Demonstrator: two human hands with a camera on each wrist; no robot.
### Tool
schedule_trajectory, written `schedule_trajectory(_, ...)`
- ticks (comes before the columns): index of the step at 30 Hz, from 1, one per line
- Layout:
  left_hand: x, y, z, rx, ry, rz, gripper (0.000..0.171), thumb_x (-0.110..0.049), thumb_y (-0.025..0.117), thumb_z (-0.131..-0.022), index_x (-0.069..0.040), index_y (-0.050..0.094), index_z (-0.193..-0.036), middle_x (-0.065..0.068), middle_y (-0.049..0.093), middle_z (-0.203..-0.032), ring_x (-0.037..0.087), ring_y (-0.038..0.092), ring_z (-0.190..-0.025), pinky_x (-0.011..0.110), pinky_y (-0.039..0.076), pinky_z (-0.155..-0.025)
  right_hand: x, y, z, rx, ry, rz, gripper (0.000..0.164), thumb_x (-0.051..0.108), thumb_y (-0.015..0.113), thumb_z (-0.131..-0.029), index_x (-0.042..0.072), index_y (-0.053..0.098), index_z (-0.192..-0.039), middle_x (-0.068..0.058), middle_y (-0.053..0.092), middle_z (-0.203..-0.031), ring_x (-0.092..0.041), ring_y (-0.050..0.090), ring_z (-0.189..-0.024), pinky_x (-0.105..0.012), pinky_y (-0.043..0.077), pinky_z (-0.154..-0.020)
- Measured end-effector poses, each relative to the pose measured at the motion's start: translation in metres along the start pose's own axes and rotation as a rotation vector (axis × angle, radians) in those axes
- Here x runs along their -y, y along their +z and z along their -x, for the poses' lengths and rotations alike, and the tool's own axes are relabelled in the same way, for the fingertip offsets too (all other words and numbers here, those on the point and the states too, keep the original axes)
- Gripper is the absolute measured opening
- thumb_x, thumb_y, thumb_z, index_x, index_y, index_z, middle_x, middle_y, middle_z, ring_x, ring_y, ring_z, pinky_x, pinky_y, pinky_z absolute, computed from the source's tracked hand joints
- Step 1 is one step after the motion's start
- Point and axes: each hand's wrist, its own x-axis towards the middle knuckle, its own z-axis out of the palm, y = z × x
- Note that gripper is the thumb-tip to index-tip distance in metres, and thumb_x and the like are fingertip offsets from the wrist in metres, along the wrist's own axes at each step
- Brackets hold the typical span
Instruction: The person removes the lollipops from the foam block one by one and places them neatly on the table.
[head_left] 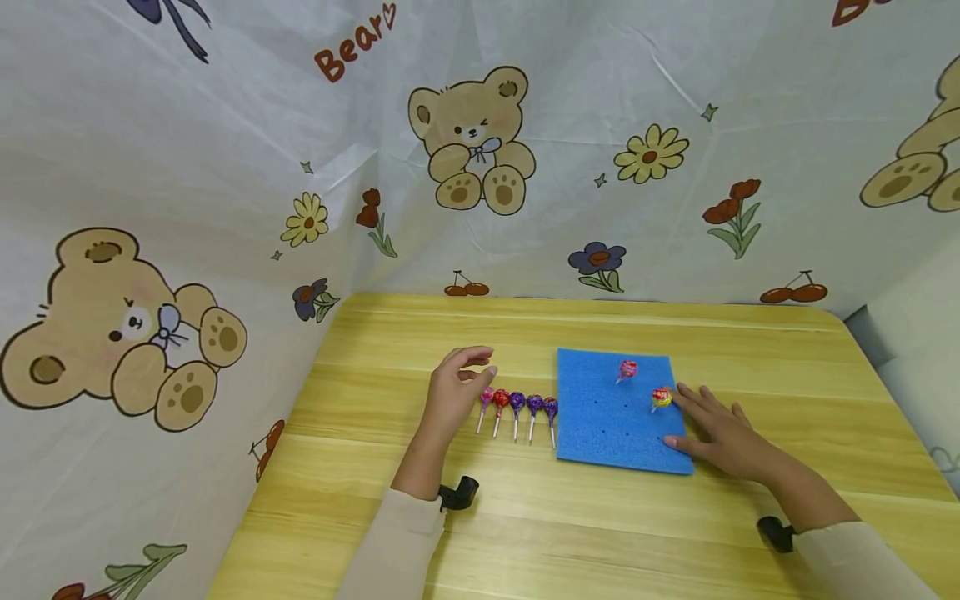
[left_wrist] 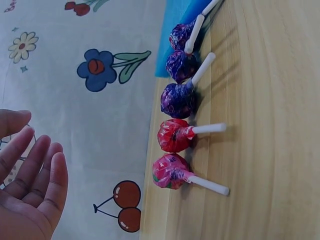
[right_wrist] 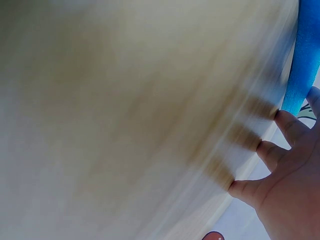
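A blue foam board [head_left: 600,433] with several small holes lies on the table. Two lollipops stand stick-down in it: a pink one [head_left: 627,368] towards the back and a yellow-and-red one [head_left: 661,397] near the right edge. Left of the board several wrapped lollipops lie in a row: a pink one [left_wrist: 171,171], a red one [left_wrist: 174,135] and purple ones [left_wrist: 177,100]. My left hand [head_left: 452,396] hovers by the row's pink end, fingers loosely bent and holding nothing. My right hand [head_left: 723,437] rests at the board's right edge, fingers spread, thumb on the foam.
The wooden table [head_left: 600,533] meets a white cloth [head_left: 570,83] printed with bears and flowers at its back and left. A black wrist camera [head_left: 459,493] sits on the left wrist and another [head_left: 775,534] on the right.
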Motion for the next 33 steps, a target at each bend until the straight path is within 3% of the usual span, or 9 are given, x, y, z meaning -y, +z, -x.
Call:
schedule_trajectory(12, -0.006, 0.017, 0.001, 0.095, -0.002, -0.037, 0.029, -0.024, 0.073, -0.095, -0.024, 0.069, -0.124, -0.004, 0.065, -0.124, 0.014, 0.062, -0.117, 0.03, 0.056, -0.095, 0.002, -0.001, 0.0, -0.001, -0.001, -0.002, 0.082, 0.047, 0.066, -0.095, 0.019, 0.026, -0.162, -0.026, 0.02, -0.166, -0.06, 0.005, -0.15, -0.084, -0.006, -0.108)
schedule_trajectory(21, -0.012, 0.036, 0.003, 0.168, 0.034, -0.049, 0.031, -0.024, 0.071, -0.096, -0.025, 0.068, -0.126, -0.005, 0.064, -0.125, 0.015, 0.061, -0.118, 0.03, 0.056, -0.094, 0.005, -0.002, 0.001, -0.004, -0.009, -0.012, 0.082, 0.045, 0.067, -0.095, 0.02, 0.025, -0.162, -0.028, 0.02, -0.165, -0.061, 0.005, -0.149, -0.086, -0.005, -0.107)
schedule_trajectory(29, -0.016, 0.059, 0.004, 0.221, 0.016, -0.022, 0.031, -0.026, 0.071, -0.096, -0.028, 0.067, -0.127, 0.003, 0.065, -0.128, 0.021, 0.063, -0.118, 0.029, 0.056, -0.093, 0.005, -0.001, 0.002, -0.005, 0.0, 0.0, 0.083, 0.047, 0.067, -0.095, 0.016, 0.028, -0.161, -0.028, 0.02, -0.164, -0.062, 0.007, -0.148, -0.086, -0.003, -0.107)
schedule_trajectory(33, -0.02, 0.074, 0.004, 0.241, 0.017, -0.016, 0.032, -0.026, 0.07, -0.097, -0.028, 0.067, -0.128, -0.003, 0.065, -0.127, 0.019, 0.062, -0.118, 0.027, 0.055, -0.093, 0.005, -0.001, 0.002, -0.002, -0.003, 0.01, 0.083, 0.046, 0.067, -0.095, 0.018, 0.027, -0.161, -0.028, 0.02, -0.165, -0.062, 0.007, -0.148, -0.086, -0.002, -0.107)
